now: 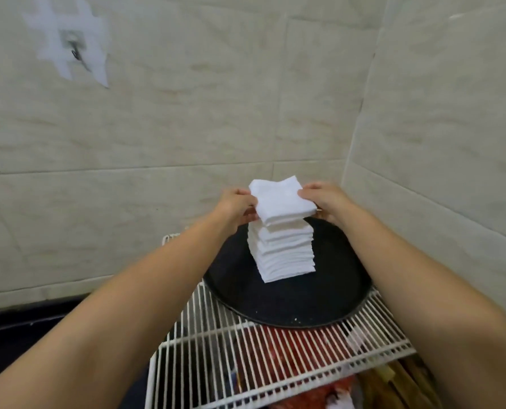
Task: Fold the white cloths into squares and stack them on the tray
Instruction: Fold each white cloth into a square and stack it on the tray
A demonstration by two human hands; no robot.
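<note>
A round black tray (299,305) sits on a white wire shelf (245,349). On it stands a tall stack of folded white cloths (284,255). A folded white cloth (281,202) lies at the top of the stack, slightly skewed. My left hand (237,206) pinches its left edge and my right hand (325,200) pinches its right edge. Whether the cloth rests on the stack or hovers just above it I cannot tell.
Tiled walls meet in a corner just behind and right of the tray. A taped patch with a hook (74,48) is on the left wall. Red and mixed items (275,364) lie under the wire shelf. A dark floor strip (39,326) runs at the left.
</note>
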